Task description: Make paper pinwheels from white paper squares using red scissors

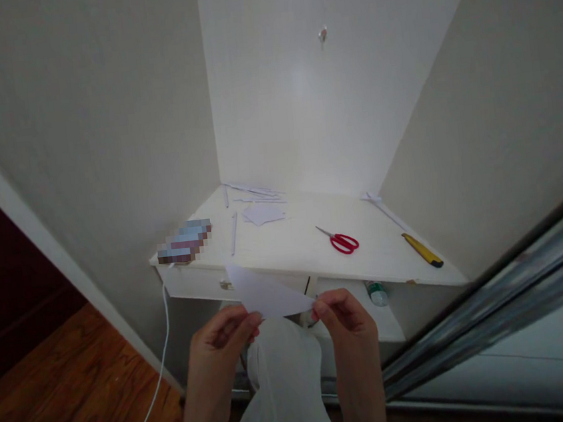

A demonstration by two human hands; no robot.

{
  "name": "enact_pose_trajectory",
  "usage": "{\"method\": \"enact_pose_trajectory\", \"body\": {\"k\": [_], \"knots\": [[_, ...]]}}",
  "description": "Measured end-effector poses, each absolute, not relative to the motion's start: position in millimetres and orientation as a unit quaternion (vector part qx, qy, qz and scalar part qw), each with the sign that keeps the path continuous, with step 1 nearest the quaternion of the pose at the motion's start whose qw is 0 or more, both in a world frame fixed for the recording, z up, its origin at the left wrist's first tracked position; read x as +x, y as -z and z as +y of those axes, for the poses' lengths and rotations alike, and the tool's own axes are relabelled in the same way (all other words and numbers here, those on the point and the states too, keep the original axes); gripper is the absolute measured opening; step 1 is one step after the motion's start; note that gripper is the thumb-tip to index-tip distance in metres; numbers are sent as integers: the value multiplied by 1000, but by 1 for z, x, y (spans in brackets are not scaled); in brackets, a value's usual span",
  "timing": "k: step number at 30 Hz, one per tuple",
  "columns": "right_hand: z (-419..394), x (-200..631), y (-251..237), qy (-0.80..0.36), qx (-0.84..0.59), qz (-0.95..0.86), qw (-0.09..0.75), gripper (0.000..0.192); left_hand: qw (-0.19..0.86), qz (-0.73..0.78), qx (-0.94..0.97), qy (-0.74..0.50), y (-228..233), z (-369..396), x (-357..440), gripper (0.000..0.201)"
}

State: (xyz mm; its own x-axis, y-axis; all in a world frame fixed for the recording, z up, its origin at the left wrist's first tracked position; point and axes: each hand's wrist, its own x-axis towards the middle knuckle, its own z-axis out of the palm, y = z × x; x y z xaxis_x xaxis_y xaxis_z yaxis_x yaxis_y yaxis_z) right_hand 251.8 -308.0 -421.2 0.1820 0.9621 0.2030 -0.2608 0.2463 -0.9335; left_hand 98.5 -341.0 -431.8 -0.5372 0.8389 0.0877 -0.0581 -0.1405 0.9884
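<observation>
A piece of white paper (267,294), roughly triangular, is held up in front of the shelf's front edge. My left hand (224,334) pinches its lower left corner between thumb and fingers. At the paper's pointed right end, my right hand (343,315) has it pinched the same way. Scissors with red handles (344,243) lie on the white shelf (295,243) beyond my hands, blades toward the back left. Cut paper pieces (264,213) and thin paper strips (254,191) lie farther back on the left.
A yellow utility knife (421,250) lies at the shelf's right end, near another paper strip (385,210). At the left end is a blurred-out phone-like object (184,243) with a white cable (167,337) hanging down. Below stands a green-labelled bottle (377,293).
</observation>
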Motion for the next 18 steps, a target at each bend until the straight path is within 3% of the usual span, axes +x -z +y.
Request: {"method": "enact_pose_trajectory", "body": {"k": [5, 9, 12, 18], "knots": [[-299, 243, 434, -510, -390, -417, 643, 20, 343, 584, 320, -663, 444, -340, 91, 12], [-302, 245, 445, -528, -368, -457, 614, 14, 327, 602, 301, -663, 448, -349, 92, 13], [-302, 252, 445, -499, -382, -527, 572, 3, 305, 623, 300, -654, 446, -350, 97, 14], [-282, 282, 434, -413, -424, -593, 545, 4, 341, 618, 381, -597, 444, -327, 127, 9]]}}
